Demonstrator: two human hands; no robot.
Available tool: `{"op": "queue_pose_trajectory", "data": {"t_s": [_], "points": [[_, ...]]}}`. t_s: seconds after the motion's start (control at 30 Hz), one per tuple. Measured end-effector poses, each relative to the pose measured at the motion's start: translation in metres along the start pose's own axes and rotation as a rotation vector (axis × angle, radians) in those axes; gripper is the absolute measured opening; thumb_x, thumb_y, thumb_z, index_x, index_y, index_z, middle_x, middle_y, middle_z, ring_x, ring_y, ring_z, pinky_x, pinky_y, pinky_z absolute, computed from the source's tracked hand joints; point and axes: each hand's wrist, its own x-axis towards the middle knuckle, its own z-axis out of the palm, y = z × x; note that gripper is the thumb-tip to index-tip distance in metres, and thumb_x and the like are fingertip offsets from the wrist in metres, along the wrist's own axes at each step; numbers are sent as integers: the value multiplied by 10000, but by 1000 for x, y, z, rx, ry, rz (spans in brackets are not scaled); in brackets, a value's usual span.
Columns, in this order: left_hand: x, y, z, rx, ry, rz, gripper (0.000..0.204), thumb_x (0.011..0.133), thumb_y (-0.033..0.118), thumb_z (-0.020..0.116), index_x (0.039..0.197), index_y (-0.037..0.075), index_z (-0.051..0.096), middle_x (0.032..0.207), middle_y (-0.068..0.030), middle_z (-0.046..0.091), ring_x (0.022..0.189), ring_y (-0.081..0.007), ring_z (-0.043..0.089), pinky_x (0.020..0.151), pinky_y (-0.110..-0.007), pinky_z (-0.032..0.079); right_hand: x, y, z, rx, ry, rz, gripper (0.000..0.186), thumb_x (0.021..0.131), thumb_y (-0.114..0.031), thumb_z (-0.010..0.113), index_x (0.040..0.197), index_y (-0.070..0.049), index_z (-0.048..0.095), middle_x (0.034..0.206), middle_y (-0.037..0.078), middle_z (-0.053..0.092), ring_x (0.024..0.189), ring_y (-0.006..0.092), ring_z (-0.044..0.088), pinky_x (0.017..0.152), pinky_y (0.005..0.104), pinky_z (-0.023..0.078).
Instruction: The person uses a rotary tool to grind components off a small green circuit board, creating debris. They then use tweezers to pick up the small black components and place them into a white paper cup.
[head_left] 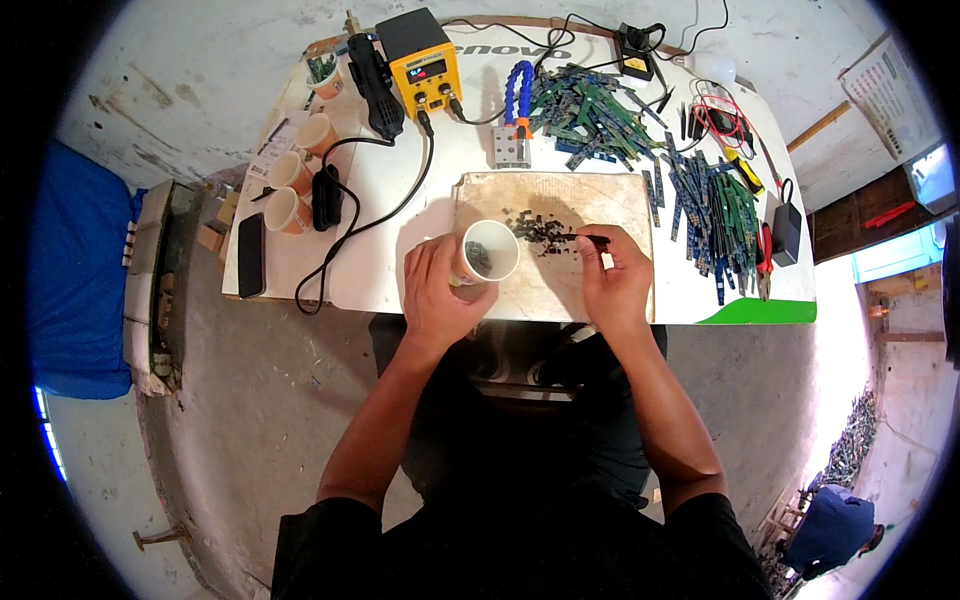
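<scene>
My left hand (445, 290) is wrapped round a white paper cup (507, 240), tilted so that its mouth shows. Small dark bits (479, 258) lie inside the cup. A thin black tool, which looks like tweezers (592, 239), is pinched in my right hand (617, 280), its tip pointing left. That tip is at the right edge of a scattered pile of small black chips (543, 232). Beneath the pile is a worn tan board (480, 192), at the front of the white table. The cup stands just left of the chips.
Several paper cups (289, 172), a black phone (251, 256) and a cable stand at the left. Behind are a yellow soldering station (424, 78) and a hot-air gun (376, 90). Green circuit-board strips (590, 110) heap at right, near red-handled pliers (765, 250). A person (828, 530) sits far right.
</scene>
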Motion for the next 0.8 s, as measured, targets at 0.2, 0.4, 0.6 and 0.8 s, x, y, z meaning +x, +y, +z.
{"op": "queue_pose_trajectory", "data": {"t_s": [0.2,0.4,0.6,0.8], "points": [[0,-1,0,-6,-17,8,741,692,199,933,1341,6,631,1207,-159,711,1121,-366,661,1037,-479,486,4,-32,8,290,-70,-24,119,1005,-24,742,1121,7,748,1046,132,771,928,194,737,857,318,580],[3,3,-1,-35,9,-29,726,705,195,923,1348,17,637,1212,-158,706,1135,-373,656,1043,-485,487,22,-23,4,181,-94,4,127,1032,-30,734,1151,15,737,1051,104,759,908,159,704,843,292,558],[0,1,-1,-25,-1,-56,719,705,197,912,1335,6,623,1223,-166,701,1140,-379,655,1058,-498,478,20,-6,10,14,-208,-51,112,1000,-25,731,1111,-23,742,1055,155,749,836,298,740,759,367,584],[1,3,-2,-27,-3,-53,706,701,197,912,1316,5,623,1224,-172,700,1145,-383,656,1056,-499,480,19,-1,13,-29,-216,-50,101,993,-19,734,1093,-22,744,1048,164,750,848,327,737,757,365,583]]}}
